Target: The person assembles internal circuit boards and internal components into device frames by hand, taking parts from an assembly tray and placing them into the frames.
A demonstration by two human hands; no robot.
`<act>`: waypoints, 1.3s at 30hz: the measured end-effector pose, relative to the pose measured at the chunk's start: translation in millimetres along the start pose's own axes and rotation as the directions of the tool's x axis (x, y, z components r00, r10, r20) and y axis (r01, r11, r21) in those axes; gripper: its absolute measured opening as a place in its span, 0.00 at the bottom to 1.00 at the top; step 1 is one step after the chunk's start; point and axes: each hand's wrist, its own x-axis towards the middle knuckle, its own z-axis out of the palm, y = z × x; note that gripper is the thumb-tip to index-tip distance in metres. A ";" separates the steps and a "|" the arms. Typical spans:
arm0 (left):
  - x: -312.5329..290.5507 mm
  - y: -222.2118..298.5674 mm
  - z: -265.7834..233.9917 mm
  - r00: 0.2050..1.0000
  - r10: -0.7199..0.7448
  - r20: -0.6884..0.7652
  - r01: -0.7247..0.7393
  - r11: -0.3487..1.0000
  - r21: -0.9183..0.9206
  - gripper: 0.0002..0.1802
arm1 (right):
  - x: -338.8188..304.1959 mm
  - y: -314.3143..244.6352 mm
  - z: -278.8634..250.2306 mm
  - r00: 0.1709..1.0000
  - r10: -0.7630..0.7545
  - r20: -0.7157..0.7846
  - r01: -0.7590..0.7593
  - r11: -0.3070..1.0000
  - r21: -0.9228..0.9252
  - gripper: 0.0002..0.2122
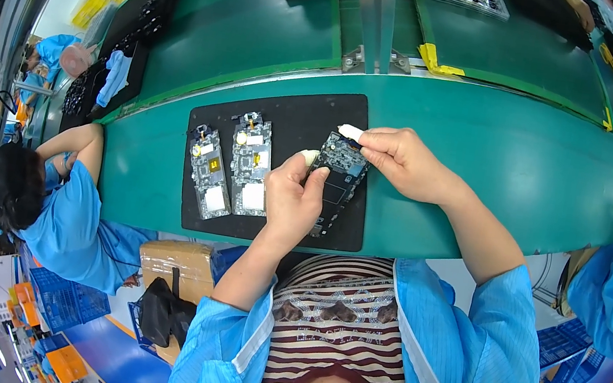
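A dark circuit board is tilted over the right part of a black mat. My left hand grips its left edge between thumb and fingers. At the board's far end, my right hand has its thumb and index finger closed on the corner, near a small black part. White finger cots cover a fingertip of each hand. Two more circuit boards lie on the mat to the left: one slightly slanted, the other nearer my left hand. Both carry white labels and small yellow patches.
The mat rests on a green bench with a metal post behind it. Co-workers sit at the left and right. Black trays of small parts stand far left; a cardboard box is below the bench.
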 end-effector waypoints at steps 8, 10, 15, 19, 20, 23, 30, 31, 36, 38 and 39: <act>-0.1 6.8 1.8 0.999 0.047 -0.001 -0.047 0.995 0.085 0.09 | 1.4 7.1 -11.6 0.987 0.102 0.121 -0.118 0.984 0.134 0.12; -0.9 11.1 1.4 0.999 0.046 0.004 -0.047 0.993 0.108 0.09 | 1.0 6.4 -9.0 0.992 0.084 0.099 -0.098 0.984 0.150 0.12; -1.1 13.5 1.6 0.998 0.061 -0.007 -0.060 0.990 0.131 0.07 | -0.6 7.7 -7.7 0.993 0.074 0.090 -0.082 0.993 0.086 0.11; 5.5 5.5 1.3 0.997 -0.045 0.069 0.052 0.994 -0.096 0.01 | 0.1 3.5 1.1 0.994 0.110 0.024 -0.111 0.991 0.071 0.12; 8.7 8.3 1.6 0.987 -0.120 0.110 0.142 0.965 -0.219 0.02 | 0.8 2.2 4.1 0.991 0.128 -0.040 -0.128 0.992 -0.004 0.13; 17.8 2.7 1.9 0.975 -0.170 0.144 0.211 0.911 -0.354 0.09 | 0.0 16.4 12.0 0.987 0.108 -0.122 -0.114 0.993 -0.042 0.20; 11.6 5.1 -9.1 0.995 -0.086 0.051 0.075 0.981 0.177 0.19 | 3.9 21.5 7.8 0.950 0.173 -0.258 -0.185 0.982 -0.024 0.22; 9.6 6.5 -12.6 0.995 0.093 0.020 -0.094 0.927 0.363 0.21 | 3.5 22.5 9.4 0.949 0.167 -0.267 -0.174 0.985 -0.004 0.21; 10.2 4.2 -35.4 0.957 0.286 -0.045 -0.124 0.547 0.828 0.17 | 2.5 22.0 10.1 0.948 0.166 -0.270 -0.184 0.982 -0.040 0.19; 11.1 -6.7 -42.1 0.973 0.224 -0.058 -0.070 0.523 0.850 0.16 | 3.3 20.8 10.8 0.949 0.142 -0.280 -0.167 0.984 -0.068 0.19; 12.7 -7.6 -44.1 0.985 0.161 -0.067 -0.023 0.497 0.867 0.15 | 3.3 22.0 10.5 0.950 0.140 -0.280 -0.165 0.984 -0.070 0.19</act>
